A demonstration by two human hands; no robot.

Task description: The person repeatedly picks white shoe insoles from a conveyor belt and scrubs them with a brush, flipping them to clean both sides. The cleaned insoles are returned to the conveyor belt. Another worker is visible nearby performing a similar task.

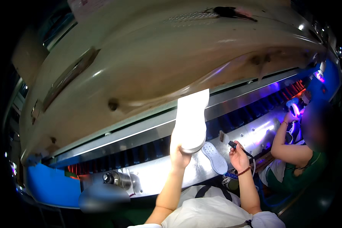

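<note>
My left hand (180, 155) is closed round the heel end of a white shoe sole (192, 121), held up over the metal bench with its toe end pointing away. Strong light washes out its surface. My right hand (238, 157), with a beaded bracelet at the wrist, pinches the black handle of a brush (232, 144). A dark cord or hose runs from that handle past my wrist, and a brownish brush head points to the left. Between my hands, a second, pale grey-blue sole (215, 158) lies on the bench, touched by neither hand.
A metal bench (155, 175) runs along a machine with dark hanging strips (136, 159) and a large plastic-covered hood (159, 57). A bottle (117, 178) stands at left by a blue panel (53, 184). At right, a person's hand (290, 117) holds a shoe under purple light.
</note>
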